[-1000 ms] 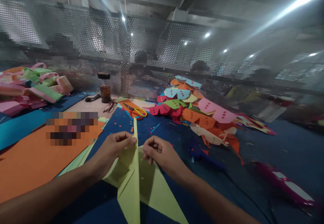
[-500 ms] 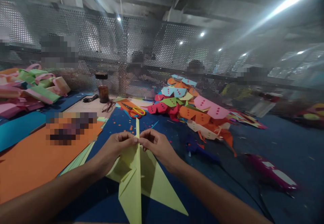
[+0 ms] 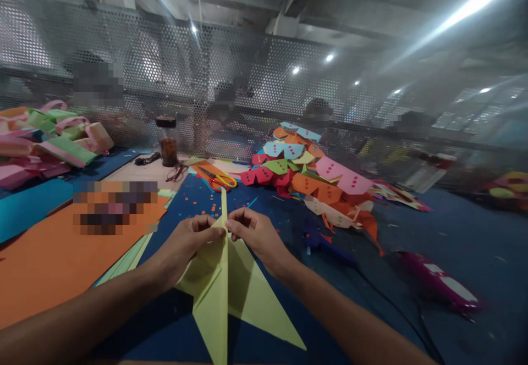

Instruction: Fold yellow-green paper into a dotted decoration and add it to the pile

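A pale yellow folded paper (image 3: 264,304) spreads into pointed flaps in front of me, with a narrow ridge standing up along its middle. My left hand (image 3: 187,247) pinches the paper on the left of that ridge, thumb and fingers closed. From the other side, my right hand (image 3: 258,236) has its thumb and curled fingers closed on the paper at the ridge, close to the left thumb. The thin tip of the ridge sticks out beyond both hands, toward a pair of scissors (image 3: 216,181) with red and yellow handles.
Orange sheets (image 3: 53,271) lie at left, pale green sheets (image 3: 132,258) beneath. Colourful folded paper shapes (image 3: 322,178) are heaped at back right. A blue glue gun (image 3: 325,244) and a magenta tool (image 3: 441,280) with cords lie right. A lidded jar (image 3: 168,145) stands behind.
My right fingertips have shifted slightly up along the ridge, and the left thumb has slid down a little. A flap edge now shows above the left thumb; the small left fold lies flatter.
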The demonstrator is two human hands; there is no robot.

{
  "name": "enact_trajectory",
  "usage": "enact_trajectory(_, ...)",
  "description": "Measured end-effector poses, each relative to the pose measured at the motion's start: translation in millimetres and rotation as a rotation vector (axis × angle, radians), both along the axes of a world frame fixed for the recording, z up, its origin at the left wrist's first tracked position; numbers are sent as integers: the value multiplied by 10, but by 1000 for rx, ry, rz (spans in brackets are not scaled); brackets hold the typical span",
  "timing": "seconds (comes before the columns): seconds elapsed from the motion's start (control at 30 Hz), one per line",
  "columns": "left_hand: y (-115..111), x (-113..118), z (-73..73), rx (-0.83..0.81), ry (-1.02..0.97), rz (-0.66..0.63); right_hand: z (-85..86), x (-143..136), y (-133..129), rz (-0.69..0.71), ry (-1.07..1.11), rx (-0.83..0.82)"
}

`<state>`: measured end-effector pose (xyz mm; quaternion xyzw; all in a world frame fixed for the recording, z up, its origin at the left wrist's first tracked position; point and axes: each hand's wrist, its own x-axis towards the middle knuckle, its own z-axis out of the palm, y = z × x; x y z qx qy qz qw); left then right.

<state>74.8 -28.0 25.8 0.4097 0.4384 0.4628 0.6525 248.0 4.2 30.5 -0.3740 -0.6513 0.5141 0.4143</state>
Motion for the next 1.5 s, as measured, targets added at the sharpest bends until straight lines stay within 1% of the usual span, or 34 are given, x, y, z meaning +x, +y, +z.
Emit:
enact_trajectory(0.13, -13, 8, 18, 6, -12, -16, 17, 31, -17, 35, -2, -2)
enact_trajectory(0.27, -11, -8, -38, 5, -23, -17, 24, 69, -31, 65, -63, 18)
enact_trajectory(0.4, -6, -28, -81, -12, -7, -41, 23, 86, -44, 38, -84, 76)
enact_trajectory(0.53, -14, -27, -65, -51, 23, -43, 17, 88, -52, 16, -114, 117)
enact_trajectory(0.67, -19, -17, -48, -37, 17, -29, 14, 84, -59, 18, -116, 119)
enact_trajectory(0.83, -11, -9, -48, -52, 0, -28, 15, 82, -63, 46, -128, 125)
enact_trajectory(1.03, -17, -14, -59, -76, 29, -34, 4, 86, -65, 17, -160, 163)
enact_trajectory(1.2, -17, -23, -72, -67, 20, -35, 0, 82, -73, 10, -160, 176)
enact_trajectory(1.37, -22, -21, -50, -59, 20, -48, 11, 77, -81, 11, -169, 192)
enact_trajectory(1.5, -19, -14, -38, -65, 26, -27, 12, 74, -87, 23, -158, 209)
